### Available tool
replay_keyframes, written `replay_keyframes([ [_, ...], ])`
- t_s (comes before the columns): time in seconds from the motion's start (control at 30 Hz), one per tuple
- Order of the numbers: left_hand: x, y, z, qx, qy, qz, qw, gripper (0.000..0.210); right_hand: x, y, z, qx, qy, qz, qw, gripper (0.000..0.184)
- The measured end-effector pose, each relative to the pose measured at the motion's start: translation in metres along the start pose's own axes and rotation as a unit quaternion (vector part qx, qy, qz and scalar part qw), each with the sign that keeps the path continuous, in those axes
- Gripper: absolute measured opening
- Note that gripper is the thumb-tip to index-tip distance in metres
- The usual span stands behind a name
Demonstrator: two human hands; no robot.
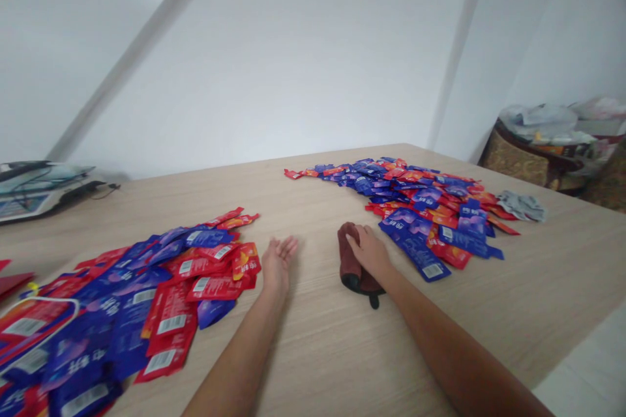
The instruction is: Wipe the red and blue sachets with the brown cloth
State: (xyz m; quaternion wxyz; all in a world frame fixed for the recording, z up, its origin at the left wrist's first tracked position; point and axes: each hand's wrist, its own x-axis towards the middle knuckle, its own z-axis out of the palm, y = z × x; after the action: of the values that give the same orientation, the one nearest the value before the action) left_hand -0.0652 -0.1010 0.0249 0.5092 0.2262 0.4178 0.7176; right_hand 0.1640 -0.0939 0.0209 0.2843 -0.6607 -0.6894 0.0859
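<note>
My right hand [370,249] is closed over a brown fabric pouch-like bundle [350,260] that lies on the table. The bundle has a rounded body, a black end and a small black tab sticking out toward me. My fingers cover part of its top, so its exact kind is not clear. Palm turned inward, my left hand [278,264] hovers over the table a little to the left, its fingers apart and nothing in them. Just beside it is the right edge of a pile of red and blue sachets [205,267].
A second heap of red and blue sachets [415,192] spreads across the right rear of the wooden table [313,352], with a grey cloth [522,205] at its edge. A white device [42,189] stands far left. Patterned chairs [516,153] holding bags stand beyond the table.
</note>
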Motion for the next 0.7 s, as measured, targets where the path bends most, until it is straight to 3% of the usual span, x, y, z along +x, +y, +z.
replay_keyframes([
  [0.07,-0.018,-0.018,0.016,0.074,-0.098,-0.062,0.99,0.021,-0.002,-0.007,0.003,0.147,0.013,-0.017,0.989,0.035],
  [0.1,-0.026,-0.025,0.023,0.103,-0.146,-0.081,0.981,0.026,-0.002,-0.011,0.005,0.24,0.011,-0.024,0.97,0.036],
  [0.2,-0.042,-0.031,0.033,0.146,-0.261,-0.108,0.948,0.039,-0.003,-0.023,0.01,0.512,-0.033,-0.001,0.858,0.041],
  [0.27,-0.044,-0.025,0.033,0.159,-0.295,-0.125,0.934,0.046,-0.002,-0.026,0.013,0.621,-0.073,0.034,0.78,0.044],
  [0.3,-0.043,-0.021,0.032,0.171,-0.294,-0.125,0.932,0.047,-0.002,-0.026,0.014,0.65,-0.084,0.044,0.754,0.044],
  [0.37,-0.037,-0.012,0.029,0.207,-0.263,-0.07,0.94,0.049,-0.001,-0.024,0.015,0.674,-0.094,0.044,0.731,0.043],
  [0.5,-0.022,0.002,0.021,0.276,-0.165,0.178,0.93,0.058,-0.001,-0.021,0.007,0.702,-0.101,0.034,0.704,0.043],
  [0.57,-0.017,0.002,0.017,0.308,-0.09,0.247,0.914,0.055,-0.002,-0.023,0.002,0.723,-0.118,0.044,0.679,0.04],
  [0.63,-0.013,-0.002,0.013,0.323,-0.037,0.252,0.912,0.041,-0.003,-0.025,-0.003,0.736,-0.152,0.058,0.657,0.036],
  [0.7,-0.012,-0.009,0.013,0.31,-0.069,0.186,0.93,0.033,-0.004,-0.025,-0.005,0.739,-0.187,0.07,0.643,0.034],
])
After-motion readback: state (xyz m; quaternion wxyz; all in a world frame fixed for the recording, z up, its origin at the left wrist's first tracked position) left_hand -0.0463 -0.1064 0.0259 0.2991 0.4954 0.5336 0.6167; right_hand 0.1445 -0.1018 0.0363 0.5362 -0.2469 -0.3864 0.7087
